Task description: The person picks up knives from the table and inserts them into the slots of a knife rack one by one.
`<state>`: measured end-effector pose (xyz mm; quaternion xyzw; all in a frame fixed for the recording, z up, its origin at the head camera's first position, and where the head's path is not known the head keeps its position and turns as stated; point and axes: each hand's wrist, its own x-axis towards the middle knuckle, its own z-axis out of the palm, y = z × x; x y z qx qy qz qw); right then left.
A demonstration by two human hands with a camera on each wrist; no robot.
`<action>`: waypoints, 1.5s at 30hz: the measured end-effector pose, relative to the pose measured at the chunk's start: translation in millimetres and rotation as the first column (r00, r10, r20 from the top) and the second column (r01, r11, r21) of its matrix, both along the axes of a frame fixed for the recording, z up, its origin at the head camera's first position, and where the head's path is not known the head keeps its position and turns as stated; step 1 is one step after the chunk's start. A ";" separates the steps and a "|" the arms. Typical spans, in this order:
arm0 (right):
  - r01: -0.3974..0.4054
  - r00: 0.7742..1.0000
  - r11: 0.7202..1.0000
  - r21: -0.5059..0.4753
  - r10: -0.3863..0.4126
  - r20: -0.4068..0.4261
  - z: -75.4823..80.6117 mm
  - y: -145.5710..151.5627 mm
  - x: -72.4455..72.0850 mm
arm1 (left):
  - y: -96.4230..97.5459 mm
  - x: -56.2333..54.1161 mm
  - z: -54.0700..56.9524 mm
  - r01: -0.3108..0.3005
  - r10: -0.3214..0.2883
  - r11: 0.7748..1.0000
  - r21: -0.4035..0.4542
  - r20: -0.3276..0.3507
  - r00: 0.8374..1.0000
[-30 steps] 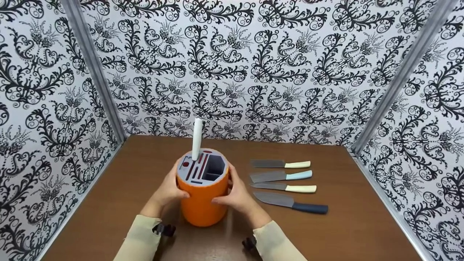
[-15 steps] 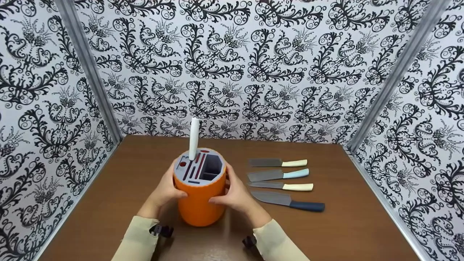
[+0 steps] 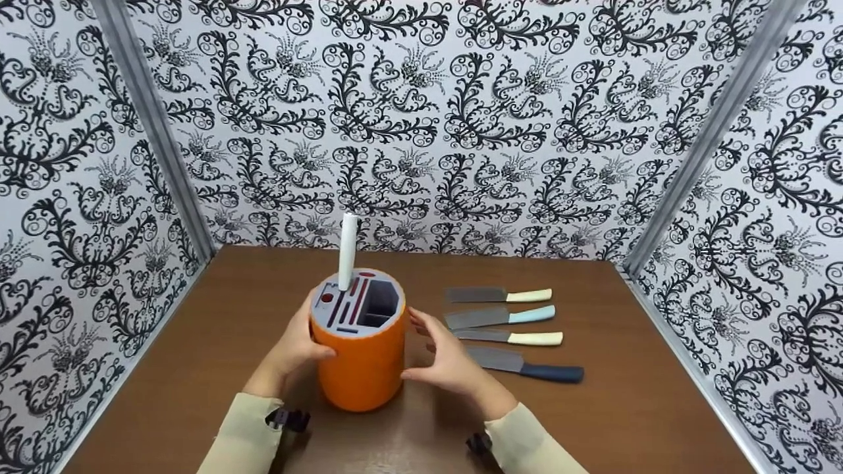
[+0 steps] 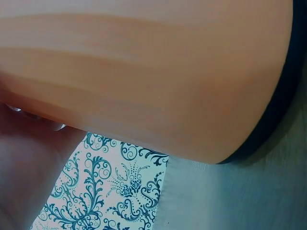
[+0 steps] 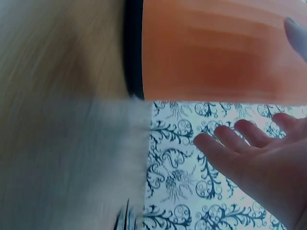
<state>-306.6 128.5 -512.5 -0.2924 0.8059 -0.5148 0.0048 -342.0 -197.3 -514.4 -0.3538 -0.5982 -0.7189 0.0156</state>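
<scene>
"Left of centre on the brown bench [image 3: 632, 415], the orange knife block [image 3: 359, 368] is stood upright, and its left side is clasped by the left grip [image 3: 290, 339], thumb laid across the front!"

"And the right grip [image 3: 454, 365]?"

"Held loose just beside the opposite wall, fingers parted, nothing grasped. In the right wrist view the fingers are seen apart from the orange shell; whether it is touched by the thumb can't be told."

"How well is the left hold seen?"

"Only partly. The left wrist view is dim and close, so the far fingertips are hidden."

"How would this block be expected to handle?"

"Stiff, by the look of it: a smooth, rigid shell, probably a little slippery and hardly fragile. Some weight might be expected, though none can be read from here. It would best be taken low on both sides, palms opposed, so that it is kept from tipping."

"Not by the top?"

"Best avoided! Through the grey slotted top [image 3: 355, 304] a white handle [image 3: 348, 250] is stood up, and it would likely slide out if tugged."

"And to the right?"

"Four knives are laid flat, the navy-handled one [image 3: 552, 372] nearest."
</scene>
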 end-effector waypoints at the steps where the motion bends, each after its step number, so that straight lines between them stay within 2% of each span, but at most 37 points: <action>1: -0.006 1.000 1.000 0.014 0.006 0.000 0.6 4.7 -0.6 | -0.2 0.0 -0.5 -0.004 0.004 1.000 -0.001 0.001 1.000; 5: -0.026 1.000 0.999 0.023 0.025 0.010 5.1 25.4 -7.3 | 0.0 0.4 -1.5 -0.010 0.010 1.000 0.002 -0.001 1.000; 9: -0.029 0.999 1.000 0.002 0.029 0.022 18.2 49.2 -15.4 | 0.5 0.1 -1.7 -0.012 0.012 1.000 0.004 0.002 1.000; 13: 0.024 0.999 0.995 0.092 -0.021 -0.032 28.5 81.5 -23.4 | 0.4 -1.7 -2.6 -0.039 0.038 0.999 -0.021 -0.028 0.999; 16: 0.094 0.995 0.979 0.180 -0.084 -0.061 30.4 107.2 -27.6 | -0.3 -3.3 -4.1 -0.060 0.057 0.997 -0.042 -0.054 0.997; 19: 0.132 0.990 0.956 0.264 -0.116 -0.073 28.3 128.6 -28.7 | -0.9 -3.7 -4.6 -0.061 0.058 0.997 -0.053 -0.060 0.997; 24: 0.131 0.986 0.901 0.413 -0.078 -0.145 20.1 154.0 -28.3 | -1.1 -1.9 -3.2 -0.041 0.040 0.998 -0.041 -0.029 0.999; 26: 0.130 0.987 0.880 0.458 -0.071 -0.142 18.9 162.2 -28.1 | -1.1 -1.4 -2.9 -0.034 0.033 0.999 -0.031 -0.022 0.999; 30: 0.138 0.990 0.834 0.534 -0.113 -0.080 17.5 179.0 -28.7 | -0.6 -2.0 -4.1 -0.032 0.032 0.999 -0.013 -0.031 0.999; 35: 0.164 0.981 0.770 0.617 -0.195 -0.017 9.7 199.9 -32.0 | 0.3 -2.0 -7.0 -0.010 0.010 1.000 0.010 -0.020 1.000; 41: 0.158 0.968 0.740 0.654 -0.248 0.047 1.8 214.9 -33.0 | 0.6 -0.9 -7.0 -0.019 0.019 1.000 0.004 -0.006 1.000; 45: 0.164 0.948 0.716 0.678 -0.305 0.092 3.0 214.7 -30.4 | 1.8 -1.4 -6.8 -0.007 0.007 1.000 0.020 -0.001 1.000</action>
